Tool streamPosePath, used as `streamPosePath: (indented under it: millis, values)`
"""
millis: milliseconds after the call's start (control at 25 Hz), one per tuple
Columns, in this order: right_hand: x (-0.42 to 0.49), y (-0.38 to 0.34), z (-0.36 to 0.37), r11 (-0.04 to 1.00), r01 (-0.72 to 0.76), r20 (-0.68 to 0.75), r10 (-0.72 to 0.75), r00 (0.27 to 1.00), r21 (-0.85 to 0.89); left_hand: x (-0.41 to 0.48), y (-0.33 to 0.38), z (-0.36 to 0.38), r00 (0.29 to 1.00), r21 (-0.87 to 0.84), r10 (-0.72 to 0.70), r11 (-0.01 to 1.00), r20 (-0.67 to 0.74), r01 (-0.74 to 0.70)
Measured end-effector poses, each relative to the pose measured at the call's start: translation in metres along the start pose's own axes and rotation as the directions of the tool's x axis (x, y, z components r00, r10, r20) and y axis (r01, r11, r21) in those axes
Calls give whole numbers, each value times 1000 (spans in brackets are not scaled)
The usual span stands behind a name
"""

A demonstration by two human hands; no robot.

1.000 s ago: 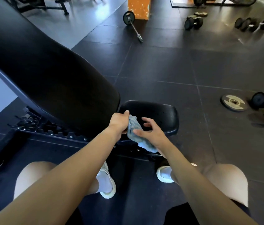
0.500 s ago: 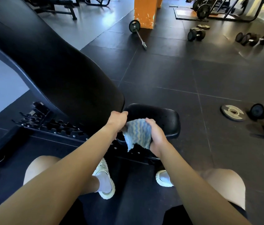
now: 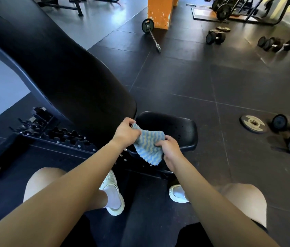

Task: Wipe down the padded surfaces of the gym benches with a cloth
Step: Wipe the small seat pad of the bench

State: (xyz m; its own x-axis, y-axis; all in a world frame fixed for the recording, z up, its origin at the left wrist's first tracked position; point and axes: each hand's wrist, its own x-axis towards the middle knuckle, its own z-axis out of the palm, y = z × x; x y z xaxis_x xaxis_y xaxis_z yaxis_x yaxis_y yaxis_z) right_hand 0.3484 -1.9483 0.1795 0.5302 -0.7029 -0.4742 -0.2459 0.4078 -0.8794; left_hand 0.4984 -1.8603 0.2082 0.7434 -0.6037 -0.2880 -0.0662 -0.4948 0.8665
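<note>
Spreading cloth point(image 3: 148, 145) between both hands above seat pad point(image 3: 176, 129): left hand point(image 3: 126, 133) grip pinching top corner, right hand point(image 3: 169, 148) grip pinching lower edge, likely flattening before wiping.

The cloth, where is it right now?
The cloth is low in the head view's centre, held between the left hand and right hand, over the seat pad.

Dim gym interior, daylight glare on pale floor point(image 3: 105, 20) upper left, wide-angle bending at edges, slightly soft detail
</note>
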Motion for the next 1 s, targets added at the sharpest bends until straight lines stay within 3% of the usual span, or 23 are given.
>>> streamPosePath:
  millis: [120, 240, 400, 560, 600, 680, 720, 760, 800, 840, 1000]
  values:
    - [4, -1, -4, 960, 128, 100, -106, 989, -248, 2, -8, -4, 991, 153, 125, 980, 39, -129]
    - [14, 1, -2, 781, 218, 117, -185, 976, -585, 8, -9, -7, 984, 280, 171, 943, 51, -178]
    - [28, -8, 6, 669, 283, -90, -465, 881, -687, 19, -9, -16, 983, 296, 181, 940, -21, -167]
    - [39, -36, 21, 483, 381, -62, -679, 732, -789, 30, -16, -23, 971, 436, 240, 873, 7, -219]
    - [42, -35, 23, 448, 399, -7, -672, 741, -800, 32, -20, -24, 963, 512, 269, 823, 33, -247]
    - [50, -13, 27, 371, 393, 154, -532, 833, -841, 34, -31, -22, 928, 702, 363, 640, 84, -314]
    - [54, 6, 25, 264, 370, 252, -389, 886, -891, 34, -37, -20, 902, 800, 411, 492, 134, -343]
    - [58, 27, 25, 91, 366, 336, -240, 911, -926, 37, -45, -19, 880, 869, 434, 340, 194, -359]
    - [63, 45, 24, -87, 389, 397, -119, 910, -917, 41, -53, -20, 866, 903, 437, 224, 245, -368]
    - [67, 57, 25, -201, 426, 447, -75, 891, -882, 45, -60, -24, 860, 917, 426, 145, 281, -372]
    - [95, 55, 39, -256, 566, 600, -78, 796, -784, 65, -78, -41, 841, 924, 436, 50, 320, -378]
